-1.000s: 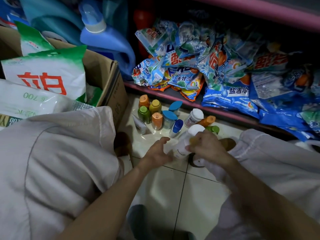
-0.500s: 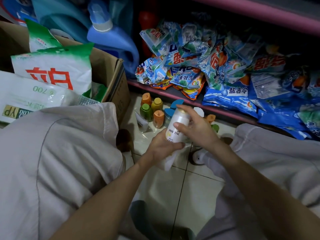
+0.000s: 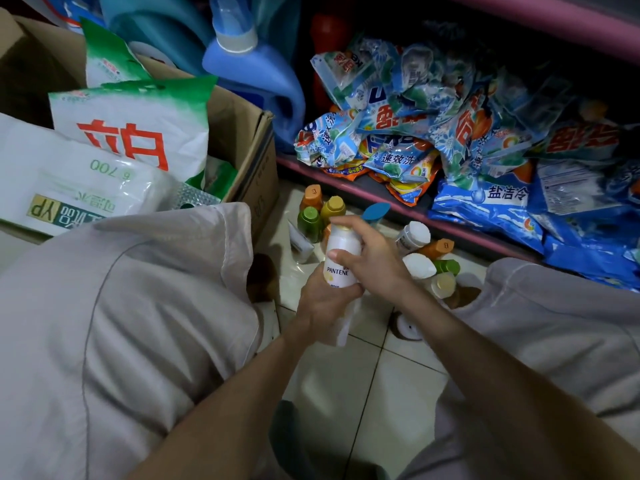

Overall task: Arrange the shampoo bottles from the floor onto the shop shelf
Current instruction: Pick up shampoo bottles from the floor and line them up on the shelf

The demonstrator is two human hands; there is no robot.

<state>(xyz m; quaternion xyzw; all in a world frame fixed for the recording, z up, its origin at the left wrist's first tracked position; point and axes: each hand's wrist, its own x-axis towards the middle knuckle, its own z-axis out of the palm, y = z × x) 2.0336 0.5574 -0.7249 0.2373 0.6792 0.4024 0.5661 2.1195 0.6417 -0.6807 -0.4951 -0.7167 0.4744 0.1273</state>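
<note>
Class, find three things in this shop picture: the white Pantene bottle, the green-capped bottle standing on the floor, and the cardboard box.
White Pantene bottle (image 3: 341, 261): head view, on its front label area.
Green-capped bottle (image 3: 309, 216): head view, on its cap top.
Cardboard box (image 3: 258, 157): head view, on its right outer wall.

We hold a white Pantene bottle (image 3: 341, 261) upright above the tiled floor (image 3: 363, 403): our left hand (image 3: 323, 301) grips its base, and our right hand (image 3: 372, 258) curls round its upper part, thumb on the label. Behind it, small shampoo bottles (image 3: 320, 211) with orange, green and yellow caps stand clustered on the floor, more lying just right of our right hand. The pink shelf (image 3: 408, 211) beyond carries a heap of blue detergent packets (image 3: 485, 150). To the left, a cardboard box (image 3: 249, 147) holds white and green bags (image 3: 138, 133); a blue jug (image 3: 256, 74) stands behind it.
</note>
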